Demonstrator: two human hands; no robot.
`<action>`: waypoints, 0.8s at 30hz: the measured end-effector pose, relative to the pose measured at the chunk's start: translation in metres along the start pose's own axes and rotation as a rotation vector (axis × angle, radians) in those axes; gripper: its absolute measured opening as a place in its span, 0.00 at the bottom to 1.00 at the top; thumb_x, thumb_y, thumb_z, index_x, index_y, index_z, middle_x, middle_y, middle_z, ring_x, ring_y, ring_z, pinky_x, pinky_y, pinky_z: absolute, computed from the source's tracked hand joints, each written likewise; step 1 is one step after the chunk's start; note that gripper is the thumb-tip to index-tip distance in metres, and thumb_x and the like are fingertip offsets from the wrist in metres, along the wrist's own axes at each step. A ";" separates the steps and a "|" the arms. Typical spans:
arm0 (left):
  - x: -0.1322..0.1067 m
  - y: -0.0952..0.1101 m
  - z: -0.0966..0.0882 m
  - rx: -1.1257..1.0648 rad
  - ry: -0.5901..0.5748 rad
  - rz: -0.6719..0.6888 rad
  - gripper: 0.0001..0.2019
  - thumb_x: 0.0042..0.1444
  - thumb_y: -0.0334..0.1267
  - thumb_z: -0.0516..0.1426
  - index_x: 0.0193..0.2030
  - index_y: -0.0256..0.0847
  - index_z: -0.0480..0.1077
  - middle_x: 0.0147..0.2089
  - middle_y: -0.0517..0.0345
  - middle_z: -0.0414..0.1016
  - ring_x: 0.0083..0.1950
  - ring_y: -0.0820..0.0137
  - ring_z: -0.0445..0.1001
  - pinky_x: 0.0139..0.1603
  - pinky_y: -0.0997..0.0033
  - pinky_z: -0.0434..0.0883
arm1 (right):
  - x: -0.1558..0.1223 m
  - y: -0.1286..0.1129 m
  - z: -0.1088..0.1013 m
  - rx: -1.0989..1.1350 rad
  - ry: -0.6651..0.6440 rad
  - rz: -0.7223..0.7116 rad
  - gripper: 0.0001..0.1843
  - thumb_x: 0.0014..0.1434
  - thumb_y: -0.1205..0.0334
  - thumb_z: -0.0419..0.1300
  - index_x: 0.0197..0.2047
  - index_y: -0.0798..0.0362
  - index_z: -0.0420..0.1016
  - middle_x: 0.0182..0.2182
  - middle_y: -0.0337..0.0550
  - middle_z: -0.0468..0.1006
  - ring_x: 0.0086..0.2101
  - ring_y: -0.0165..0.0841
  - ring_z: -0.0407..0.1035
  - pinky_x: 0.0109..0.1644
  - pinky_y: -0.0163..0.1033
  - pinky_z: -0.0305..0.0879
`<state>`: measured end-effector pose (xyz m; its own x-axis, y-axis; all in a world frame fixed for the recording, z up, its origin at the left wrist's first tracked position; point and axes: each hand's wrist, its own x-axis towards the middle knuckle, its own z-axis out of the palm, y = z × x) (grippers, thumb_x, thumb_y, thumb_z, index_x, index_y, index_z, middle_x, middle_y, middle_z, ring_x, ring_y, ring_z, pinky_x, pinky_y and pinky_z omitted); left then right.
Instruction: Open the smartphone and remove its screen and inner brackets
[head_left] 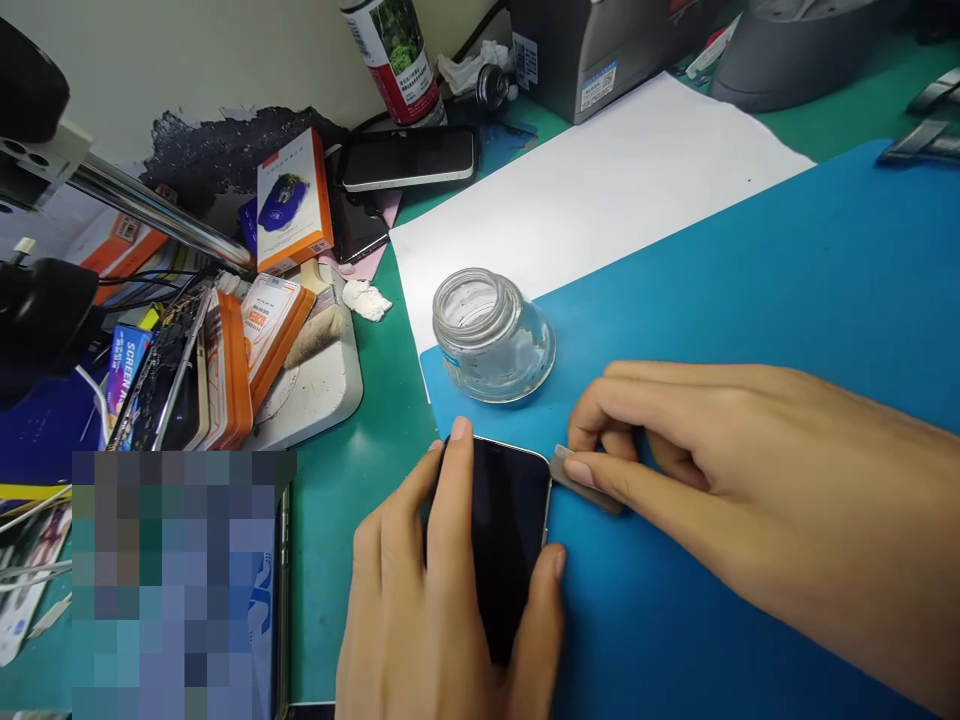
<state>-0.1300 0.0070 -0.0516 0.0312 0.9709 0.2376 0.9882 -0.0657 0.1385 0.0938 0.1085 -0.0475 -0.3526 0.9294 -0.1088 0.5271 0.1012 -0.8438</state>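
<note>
Left hand [431, 595] grips phone [510, 535] across its sides; right hand [720, 450] pinches flat grey tool [560, 467], seemingly touching phone's edge.

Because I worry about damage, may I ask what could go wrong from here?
The right hand holds a thin flat tool at the edge of the phone: a slip might scratch it or nick the left hand. The open glass jar stands near both hands, so a knock could tip it over.

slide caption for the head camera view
Left hand holds a dark-screened phone while the right hand holds a thin flat tool at the phone's edge, near a glass jar.
</note>
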 end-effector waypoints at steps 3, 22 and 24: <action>0.005 0.001 -0.005 -0.033 0.004 -0.013 0.41 0.77 0.50 0.60 0.91 0.51 0.53 0.71 0.40 0.80 0.68 0.44 0.81 0.59 0.44 0.86 | 0.003 -0.006 0.002 -0.042 -0.048 -0.031 0.19 0.73 0.43 0.63 0.33 0.42 0.84 0.30 0.42 0.85 0.24 0.34 0.68 0.25 0.44 0.51; 0.006 0.006 -0.037 -0.050 0.141 0.049 0.39 0.67 0.39 0.71 0.82 0.66 0.69 0.76 0.50 0.72 0.72 0.46 0.86 0.59 0.50 0.93 | -0.047 -0.025 0.025 0.394 0.152 0.047 0.23 0.76 0.33 0.62 0.39 0.38 0.88 0.25 0.36 0.83 0.24 0.34 0.78 0.22 0.33 0.71; 0.006 0.009 -0.038 -0.053 0.152 0.042 0.39 0.66 0.38 0.71 0.81 0.67 0.69 0.76 0.50 0.72 0.72 0.46 0.86 0.58 0.51 0.93 | -0.046 -0.026 0.026 0.409 0.169 0.047 0.24 0.76 0.32 0.62 0.37 0.38 0.88 0.24 0.37 0.82 0.23 0.35 0.77 0.21 0.34 0.70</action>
<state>-0.1265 0.0032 -0.0125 0.0452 0.9214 0.3861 0.9771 -0.1213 0.1751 0.0760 0.0535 -0.0342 -0.1858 0.9782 -0.0933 0.1785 -0.0598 -0.9821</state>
